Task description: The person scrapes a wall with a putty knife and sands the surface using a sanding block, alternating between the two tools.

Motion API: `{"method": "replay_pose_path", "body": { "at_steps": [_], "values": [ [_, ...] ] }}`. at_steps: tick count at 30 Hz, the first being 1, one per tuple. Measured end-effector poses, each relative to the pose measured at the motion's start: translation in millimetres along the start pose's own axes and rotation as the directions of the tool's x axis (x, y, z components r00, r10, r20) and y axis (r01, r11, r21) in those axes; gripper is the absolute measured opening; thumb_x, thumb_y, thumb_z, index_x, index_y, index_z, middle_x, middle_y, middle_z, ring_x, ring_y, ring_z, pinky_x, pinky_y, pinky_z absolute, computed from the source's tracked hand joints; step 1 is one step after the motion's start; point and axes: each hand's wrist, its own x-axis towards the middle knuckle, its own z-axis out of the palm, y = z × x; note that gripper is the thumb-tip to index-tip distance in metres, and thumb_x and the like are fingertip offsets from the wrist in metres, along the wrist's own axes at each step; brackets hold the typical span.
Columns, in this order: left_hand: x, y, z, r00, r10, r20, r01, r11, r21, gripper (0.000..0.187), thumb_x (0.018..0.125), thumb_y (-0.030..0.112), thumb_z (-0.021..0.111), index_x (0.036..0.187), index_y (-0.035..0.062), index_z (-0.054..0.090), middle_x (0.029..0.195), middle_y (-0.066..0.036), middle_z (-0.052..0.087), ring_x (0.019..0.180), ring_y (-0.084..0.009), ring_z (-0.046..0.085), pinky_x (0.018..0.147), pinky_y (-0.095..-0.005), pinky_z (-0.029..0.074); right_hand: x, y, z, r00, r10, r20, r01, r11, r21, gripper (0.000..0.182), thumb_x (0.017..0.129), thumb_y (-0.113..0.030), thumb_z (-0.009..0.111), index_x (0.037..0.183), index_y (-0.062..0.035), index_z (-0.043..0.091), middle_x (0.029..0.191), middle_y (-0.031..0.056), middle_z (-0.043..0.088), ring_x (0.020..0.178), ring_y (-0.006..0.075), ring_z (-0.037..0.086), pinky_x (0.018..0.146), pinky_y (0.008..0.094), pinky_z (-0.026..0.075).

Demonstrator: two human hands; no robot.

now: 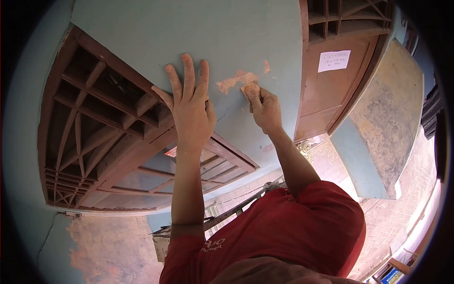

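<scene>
My left hand (193, 111) lies against the pale blue-green wall (132, 33) with its fingers spread. Dust coats its fingertips, and it holds nothing. To its right, my right hand (267, 111) is closed round a small tan piece (248, 91) that looks like folded sandpaper; fingers cover much of it. That piece touches the wall at the lower edge of a bare tan patch (231, 82), where the paint is gone. A smaller bare spot (266, 66) shows just up and to the right. A thin crack runs across the paint between my hands.
On the left is a brown wooden window frame (71, 104) with latticework and glass. A brown door (326, 99) on the right bears a handwritten paper (334, 61). Below me are a ladder-like wooden support (231, 210) and a paved floor (378, 236). A low wall (378, 118) stands beyond.
</scene>
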Motion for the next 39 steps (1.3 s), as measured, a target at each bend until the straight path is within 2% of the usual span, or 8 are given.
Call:
{"method": "replay_pose_path", "body": {
  "at_steps": [8, 10, 14, 17, 25, 29, 35, 39],
  "values": [
    [-0.5, 0.2, -0.8, 0.999, 0.018, -0.029, -0.018, 1.0, 0.008, 0.078, 0.083, -0.002, 0.06, 0.156, 0.0186, 0.045, 0.173, -0.006, 0.02, 0.16, -0.0392, 0.003, 0.116, -0.0782, -0.005, 11.1, -12.1, -2.6, 0.997, -0.082, 0.006, 0.082, 0.997, 0.001, 0.049, 0.106, -0.043, 0.059, 0.078, -0.0029, 0.065, 0.057, 0.0, 0.052, 0.051, 0.0069, 0.045, 0.047, 0.0293, 0.035],
    [1.4, -0.1, -1.8, 1.0, -0.001, -0.019, 0.001, 1.0, -0.01, 0.077, 0.083, -0.001, 0.06, 0.156, 0.0185, 0.045, 0.173, -0.006, 0.02, 0.16, -0.0393, 0.004, 0.116, -0.0785, -0.005, -1.7, 17.3, -2.6, 0.999, 0.036, -0.007, -0.036, 0.999, 0.003, 0.049, 0.105, -0.043, 0.06, 0.077, -0.0038, 0.065, 0.058, -0.0003, 0.053, 0.051, 0.0067, 0.045, 0.047, 0.0293, 0.035],
    [0.1, 2.5, -0.8, 1.0, -0.003, -0.018, 0.004, 1.0, 0.024, 0.077, 0.083, -0.001, 0.061, 0.156, 0.0186, 0.045, 0.173, -0.005, 0.02, 0.16, -0.0394, 0.004, 0.116, -0.079, -0.003, 1.8, 1.3, -9.1, 0.999, 0.033, 0.009, -0.032, 0.995, -0.097, 0.044, 0.105, -0.037, 0.062, 0.08, -0.0009, 0.067, 0.056, 0.0016, 0.055, 0.051, 0.0083, 0.05, 0.047, 0.0305, 0.039],
    [-0.8, 5.7, -0.3, 1.0, -0.011, -0.029, 0.012, 1.0, 0.021, 0.077, 0.083, -0.002, 0.061, 0.156, 0.0188, 0.046, 0.173, -0.005, 0.02, 0.16, -0.0388, 0.006, 0.116, -0.0788, -0.002, -3.7, 5.7, -6.5, 0.996, 0.086, 0.034, -0.087, 0.996, 0.006, 0.043, 0.105, -0.037, 0.062, 0.081, -0.0007, 0.067, 0.056, 0.001, 0.056, 0.051, 0.0081, 0.051, 0.048, 0.0295, 0.04],
    [0.4, 2.4, -0.8, 0.997, -0.015, -0.081, 0.016, 1.0, 0.004, 0.084, 0.08, -0.006, 0.055, 0.157, 0.0232, 0.045, 0.172, -0.006, 0.022, 0.159, -0.0408, 0.006, 0.116, -0.0781, -0.002, 6.1, 3.4, -0.8, 0.995, -0.094, -0.034, 0.094, 0.996, -0.001, 0.046, 0.106, -0.039, 0.06, 0.077, -0.0039, 0.064, 0.057, -0.0014, 0.052, 0.052, 0.0056, 0.045, 0.048, 0.0261, 0.035],
    [2.1, 5.1, 1.2, 0.998, -0.027, -0.06, 0.027, 1.0, -0.014, 0.082, 0.081, -0.006, 0.055, 0.157, 0.022, 0.045, 0.172, -0.005, 0.022, 0.16, -0.0383, 0.007, 0.117, -0.0781, -0.001, 13.7, -13.1, 0.2, 0.982, -0.187, -0.039, 0.184, 0.98, -0.071, 0.037, 0.105, -0.029, 0.063, 0.082, -0.0006, 0.07, 0.055, 0.0002, 0.054, 0.049, 0.0077, 0.05, 0.047, 0.0286, 0.038],
    [-1.3, 3.6, -2.9, 0.999, -0.025, -0.041, 0.023, 0.999, -0.038, 0.08, 0.082, -0.006, 0.055, 0.157, 0.0213, 0.046, 0.173, -0.003, 0.02, 0.16, -0.0364, 0.007, 0.117, -0.0778, -0.001, 8.5, 17.5, -1.9, 0.982, -0.19, 0.006, 0.19, 0.98, -0.063, 0.033, 0.104, -0.025, 0.063, 0.084, -0.0001, 0.07, 0.054, 0.002, 0.055, 0.048, 0.0089, 0.051, 0.048, 0.0284, 0.039],
    [-0.7, 6.7, -1.2, 0.998, -0.032, -0.049, 0.031, 0.999, -0.024, 0.08, 0.081, -0.006, 0.055, 0.156, 0.0209, 0.046, 0.173, -0.003, 0.019, 0.16, -0.0363, 0.007, 0.117, -0.0779, -0.001, 16.5, -19.5, 1.0, 0.977, -0.209, 0.043, 0.213, 0.969, -0.128, 0.03, 0.104, -0.022, 0.062, 0.087, 0.0006, 0.07, 0.056, 0.0022, 0.056, 0.049, 0.0092, 0.051, 0.049, 0.028, 0.04]
  ]
}}
